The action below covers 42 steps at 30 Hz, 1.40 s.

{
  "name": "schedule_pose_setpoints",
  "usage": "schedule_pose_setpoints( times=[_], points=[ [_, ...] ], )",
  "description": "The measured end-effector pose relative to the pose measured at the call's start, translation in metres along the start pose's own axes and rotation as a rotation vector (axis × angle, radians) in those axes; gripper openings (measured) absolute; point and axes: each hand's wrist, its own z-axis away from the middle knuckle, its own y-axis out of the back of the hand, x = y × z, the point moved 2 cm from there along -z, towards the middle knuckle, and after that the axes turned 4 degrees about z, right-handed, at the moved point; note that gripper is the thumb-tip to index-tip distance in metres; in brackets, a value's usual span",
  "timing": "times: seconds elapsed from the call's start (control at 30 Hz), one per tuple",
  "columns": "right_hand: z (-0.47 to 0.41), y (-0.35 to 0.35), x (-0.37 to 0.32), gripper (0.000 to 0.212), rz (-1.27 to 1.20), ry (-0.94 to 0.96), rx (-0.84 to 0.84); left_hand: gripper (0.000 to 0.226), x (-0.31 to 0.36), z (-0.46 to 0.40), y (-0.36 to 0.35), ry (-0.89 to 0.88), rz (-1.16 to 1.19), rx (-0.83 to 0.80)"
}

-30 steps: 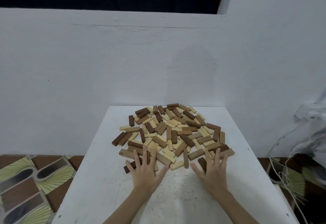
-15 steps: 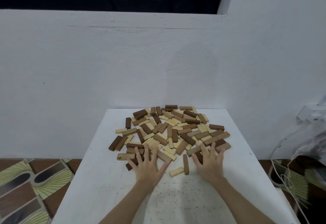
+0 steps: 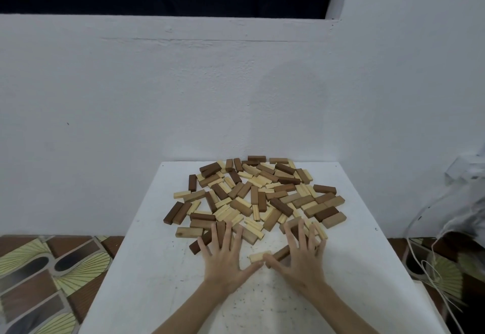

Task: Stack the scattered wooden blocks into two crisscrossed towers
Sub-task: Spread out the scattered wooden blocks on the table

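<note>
Hands, two, yours: left hand (image 3: 225, 255) and right hand (image 3: 301, 256) lie flat with fingers spread wide and straight, gripping nothing, side by side at the near edge of the wooden blocks (image 3: 252, 197); thumbs nearly meet.

Blocks, many, light and dark wood: scattered in one loose heap across the middle and far half of the white desk (image 3: 147, 276). None stacked; no tower begun. Your fingertips rest on or against the nearest blocks of the heap.

Loose pieces: one pale block (image 3: 258, 257) and one dark block (image 3: 281, 252) lie apart from the heap, just at your thumbs.

Hazards, as judged:
- Far blocks sit close to the back edge of the desk. Push the heap away from you and they likely drop behind it, against the wall (image 3: 236, 97).
- Blocks at the left and right flanks lie near the side edges; a broad sweep with spread fingers may knock them onto the patterned floor (image 3: 47, 276).
- Heap occupies most of the desk. Build without clearing two bare patches first and towers probably stand on uneven ground and lean.
- Cord (image 3: 425, 276) hangs at the right, well apart; of no concern unless you reach out there.
</note>
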Motion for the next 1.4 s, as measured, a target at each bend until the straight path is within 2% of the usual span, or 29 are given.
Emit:
schedule_pose_setpoints(
  times=[0.17, 0.27, 0.33, 0.4, 0.47, 0.53, 0.6, 0.67, 0.73, 0.8, 0.9, 0.97, 1.0, 1.07, 1.13, 1.27, 1.33, 1.4],
  points=[
    [-0.010, 0.003, -0.005, 0.125, -0.076, -0.133, 0.030, 0.084, 0.005, -0.008, 0.007, 0.083, -0.011, 0.018],
    [-0.013, 0.004, -0.008, 0.109, -0.063, -0.116, 0.024, 0.087, 0.009, -0.009, 0.008, 0.065, 0.020, 0.058],
    [-0.014, 0.010, -0.003, 0.098, -0.059, -0.111, 0.083, 0.081, 0.004, -0.007, 0.014, 0.054, 0.106, 0.114],
    [-0.019, 0.019, 0.012, 0.092, -0.159, -0.194, 0.106, 0.072, -0.012, -0.009, 0.021, 0.075, 0.193, 0.228],
    [-0.028, 0.026, 0.038, 0.093, -0.328, -0.302, 0.172, 0.067, -0.033, -0.015, 0.030, 0.151, 0.288, 0.327],
    [-0.038, 0.037, 0.065, 0.088, -0.483, -0.399, 0.193, 0.061, -0.065, -0.029, 0.038, 0.311, 0.453, 0.375],
    [-0.053, 0.042, 0.089, 0.078, -0.616, -0.460, 0.164, 0.052, -0.102, -0.046, 0.040, 0.487, 0.584, 0.349],
    [-0.068, 0.044, 0.106, 0.068, -0.701, -0.513, 0.149, 0.040, -0.129, -0.059, 0.040, 0.534, 0.597, 0.332],
    [-0.084, 0.045, 0.113, 0.065, -0.768, -0.507, 0.133, 0.031, -0.132, -0.070, 0.039, 0.449, 0.581, 0.346],
    [-0.096, 0.043, 0.108, 0.056, -0.828, -0.465, 0.136, 0.028, -0.119, -0.074, 0.043, 0.329, 0.668, 0.347],
    [-0.103, 0.033, 0.091, 0.039, -0.779, -0.383, 0.189, 0.048, -0.102, -0.082, 0.044, 0.251, 0.764, 0.338],
    [-0.108, 0.027, 0.085, 0.046, -0.737, -0.339, 0.236, 0.056, -0.108, -0.091, 0.044, 0.283, 0.803, 0.401],
    [-0.112, 0.026, 0.086, 0.056, -0.690, -0.352, 0.265, 0.055, -0.113, -0.098, 0.048, 0.321, 0.806, 0.429],
    [-0.127, 0.030, 0.092, 0.062, -0.650, -0.418, 0.283, 0.052, -0.128, -0.115, 0.059, 0.370, 0.828, 0.441],
    [-0.147, 0.035, 0.102, 0.062, -0.634, -0.443, 0.258, 0.054, -0.146, -0.134, 0.068, 0.449, 0.997, 0.433],
    [-0.188, 0.043, 0.117, 0.060, -0.628, -0.413, 0.163, 0.064, -0.174, -0.172, 0.070, 0.516, 1.088, 0.297],
    [-0.205, 0.041, 0.112, 0.055, -0.655, -0.328, 0.102, 0.066, -0.178, -0.190, 0.061, 0.527, 1.016, 0.232],
    [-0.211, 0.037, 0.101, 0.050, -0.618, -0.227, 0.051, 0.061, -0.167, -0.197, 0.055, 0.437, 0.926, 0.166]
  ],
)
